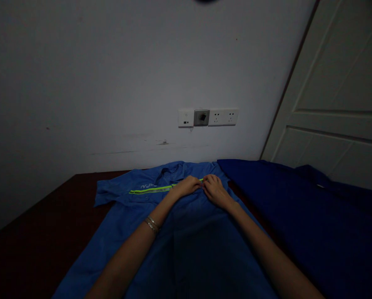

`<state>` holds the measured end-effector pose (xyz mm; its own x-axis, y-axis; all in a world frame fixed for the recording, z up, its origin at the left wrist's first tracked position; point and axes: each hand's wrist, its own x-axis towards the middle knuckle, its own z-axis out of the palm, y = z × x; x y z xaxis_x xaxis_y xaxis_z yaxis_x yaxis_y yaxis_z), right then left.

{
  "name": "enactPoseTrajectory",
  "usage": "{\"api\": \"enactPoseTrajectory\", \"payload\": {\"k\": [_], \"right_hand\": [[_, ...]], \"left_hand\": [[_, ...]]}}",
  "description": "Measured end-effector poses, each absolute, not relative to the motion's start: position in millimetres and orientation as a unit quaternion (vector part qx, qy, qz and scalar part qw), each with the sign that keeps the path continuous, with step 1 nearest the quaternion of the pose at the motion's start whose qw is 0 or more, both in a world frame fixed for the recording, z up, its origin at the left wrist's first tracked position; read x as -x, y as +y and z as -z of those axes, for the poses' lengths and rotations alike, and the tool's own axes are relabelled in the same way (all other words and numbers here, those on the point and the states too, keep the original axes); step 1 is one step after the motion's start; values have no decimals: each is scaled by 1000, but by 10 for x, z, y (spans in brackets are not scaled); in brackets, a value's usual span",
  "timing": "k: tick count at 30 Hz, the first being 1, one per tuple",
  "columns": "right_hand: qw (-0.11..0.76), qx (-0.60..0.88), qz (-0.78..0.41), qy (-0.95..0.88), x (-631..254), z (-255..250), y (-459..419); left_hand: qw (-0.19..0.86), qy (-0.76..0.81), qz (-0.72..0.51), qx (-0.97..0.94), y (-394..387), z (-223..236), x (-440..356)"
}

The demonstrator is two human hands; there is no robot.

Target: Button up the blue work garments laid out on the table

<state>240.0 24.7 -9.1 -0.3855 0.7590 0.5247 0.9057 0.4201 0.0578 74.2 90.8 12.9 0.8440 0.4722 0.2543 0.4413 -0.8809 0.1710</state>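
A blue short-sleeved work shirt (136,224) lies spread on a dark red-brown table, its collar toward the wall. A yellow-green reflective strip (151,190) runs across its chest, with pale lettering above it on the left. My left hand (187,186) and my right hand (215,190) meet at the chest on the right side, just below the strip. The fingertips of both are pinched together on the shirt cloth, close to each other. What exactly lies between the fingertips is too small to see. Bracelets circle my left wrist.
Darker blue cloth (285,211) covers the right side of the table (64,220), beside the shirt. A pale wall stands behind, with a row of switches and sockets (222,117). A white panelled door (335,99) is at the right.
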Motion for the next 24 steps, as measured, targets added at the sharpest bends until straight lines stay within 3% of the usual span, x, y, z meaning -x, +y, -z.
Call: {"api": "enactPoseTrajectory", "payload": {"k": [24], "right_hand": [[257,546,112,-790,-2483,100,325]], "left_hand": [[-20,223,-173,-959,843,-85,-766]]}}
